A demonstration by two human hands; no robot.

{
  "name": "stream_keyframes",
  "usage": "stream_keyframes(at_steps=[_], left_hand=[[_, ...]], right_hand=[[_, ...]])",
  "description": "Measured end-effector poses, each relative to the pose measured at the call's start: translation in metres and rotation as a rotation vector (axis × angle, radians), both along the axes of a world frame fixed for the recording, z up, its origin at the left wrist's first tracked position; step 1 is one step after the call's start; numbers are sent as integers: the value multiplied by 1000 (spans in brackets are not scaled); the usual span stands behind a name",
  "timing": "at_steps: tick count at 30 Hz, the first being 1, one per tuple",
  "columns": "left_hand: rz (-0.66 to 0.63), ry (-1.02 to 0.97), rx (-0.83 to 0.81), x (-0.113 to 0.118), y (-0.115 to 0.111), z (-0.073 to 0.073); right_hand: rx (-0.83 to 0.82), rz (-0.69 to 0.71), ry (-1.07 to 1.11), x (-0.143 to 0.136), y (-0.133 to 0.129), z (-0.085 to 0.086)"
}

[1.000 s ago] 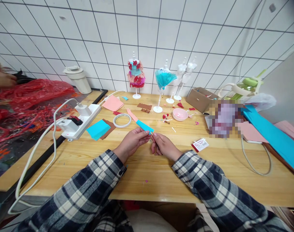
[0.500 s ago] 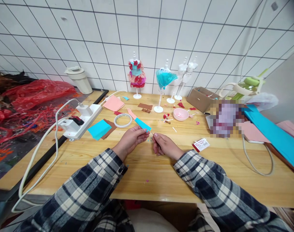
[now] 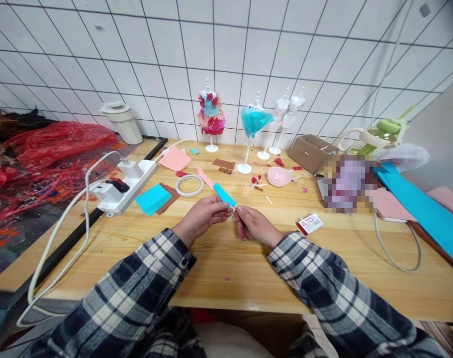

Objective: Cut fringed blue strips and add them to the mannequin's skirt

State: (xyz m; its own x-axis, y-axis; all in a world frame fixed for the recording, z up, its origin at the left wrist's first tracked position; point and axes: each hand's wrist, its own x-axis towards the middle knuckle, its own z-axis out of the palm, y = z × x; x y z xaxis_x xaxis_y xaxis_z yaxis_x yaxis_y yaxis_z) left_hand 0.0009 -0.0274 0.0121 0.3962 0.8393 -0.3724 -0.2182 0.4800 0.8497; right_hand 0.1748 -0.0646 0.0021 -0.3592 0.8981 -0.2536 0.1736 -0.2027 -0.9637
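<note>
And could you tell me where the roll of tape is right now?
In the head view, the roll of tape lies flat on the table, left of centre, between the blue sheet and the pink strip.

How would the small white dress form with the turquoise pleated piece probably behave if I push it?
The small white dress form would probably tip if pushed high, because its slim stem rises from a small round base. The turquoise pleated piece looks thin, so it may crush easily.
</note>
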Motion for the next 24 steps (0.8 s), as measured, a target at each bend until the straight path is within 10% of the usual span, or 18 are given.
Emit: stream_keyframes(at_steps=[24], left_hand=[[-44,37,11,-4,2,2]], right_hand=[[99,38,-93,3,-1,1]])
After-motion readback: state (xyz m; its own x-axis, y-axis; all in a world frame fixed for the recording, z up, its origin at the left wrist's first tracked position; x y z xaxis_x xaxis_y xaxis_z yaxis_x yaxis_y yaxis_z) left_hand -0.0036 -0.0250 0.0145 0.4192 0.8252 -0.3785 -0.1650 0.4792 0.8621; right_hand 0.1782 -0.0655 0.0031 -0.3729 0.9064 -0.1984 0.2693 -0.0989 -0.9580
